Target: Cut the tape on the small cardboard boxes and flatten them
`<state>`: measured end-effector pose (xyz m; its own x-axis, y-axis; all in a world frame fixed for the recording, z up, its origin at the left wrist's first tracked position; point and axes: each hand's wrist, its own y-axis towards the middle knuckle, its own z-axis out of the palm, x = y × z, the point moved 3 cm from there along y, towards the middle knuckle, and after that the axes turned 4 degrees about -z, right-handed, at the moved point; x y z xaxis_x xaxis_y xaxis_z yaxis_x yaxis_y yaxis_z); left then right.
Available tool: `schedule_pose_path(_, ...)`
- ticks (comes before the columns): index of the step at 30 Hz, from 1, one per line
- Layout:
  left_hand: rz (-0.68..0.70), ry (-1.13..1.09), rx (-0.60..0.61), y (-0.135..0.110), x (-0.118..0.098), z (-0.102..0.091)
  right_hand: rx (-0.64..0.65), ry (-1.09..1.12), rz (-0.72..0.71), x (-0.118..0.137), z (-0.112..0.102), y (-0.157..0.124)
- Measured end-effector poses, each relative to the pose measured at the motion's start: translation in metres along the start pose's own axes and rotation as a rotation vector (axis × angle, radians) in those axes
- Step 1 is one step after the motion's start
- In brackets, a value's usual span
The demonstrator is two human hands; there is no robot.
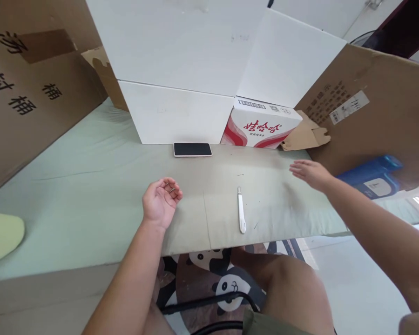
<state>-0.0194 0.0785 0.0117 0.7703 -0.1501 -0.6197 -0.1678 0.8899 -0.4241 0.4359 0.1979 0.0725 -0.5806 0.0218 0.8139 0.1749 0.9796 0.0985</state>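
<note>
My left hand [161, 201] hovers palm up over the cloth-covered table [101, 195], its fingers loosely curled and nothing in the palm. Off to the right, my right hand [310, 174] is stretched out above the cloth with straight fingers, holding nothing. Between the two hands lies a slim white tool [241, 211] with a narrow metal tip pointing away from me; it looks like a craft knife or scalpel. A phone [192, 149] with a dark screen rests flat at the foot of the white panels, beyond my left hand.
White panels [181, 111] stand at the back. A red-and-white carton [260, 128] sits beside them. Large cardboard sheets [373, 107] rise on both sides. A blue bottle [373, 177] is at the right, a pale green rounded object [3, 236] at the left edge.
</note>
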Motion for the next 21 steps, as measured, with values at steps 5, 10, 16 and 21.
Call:
schedule_pose_path(5,-0.007,-0.056,-0.01,-0.005,-0.004,-0.002,0.307,-0.214,-0.087,0.013,0.109,-0.035)
schedule_pose_path(10,-0.004,-0.109,0.002,-0.007,-0.005,-0.005,0.476,-0.375,-0.408,0.081,0.23,-0.034)
schedule_pose_path(16,-0.01,-0.153,0.026,-0.006,-0.01,-0.011,0.504,-0.501,-0.629,0.132,0.318,-0.013)
schedule_pose_path(21,-0.016,-0.191,0.03,-0.008,-0.018,-0.019,0.522,-0.622,-0.73,0.122,0.325,-0.01)
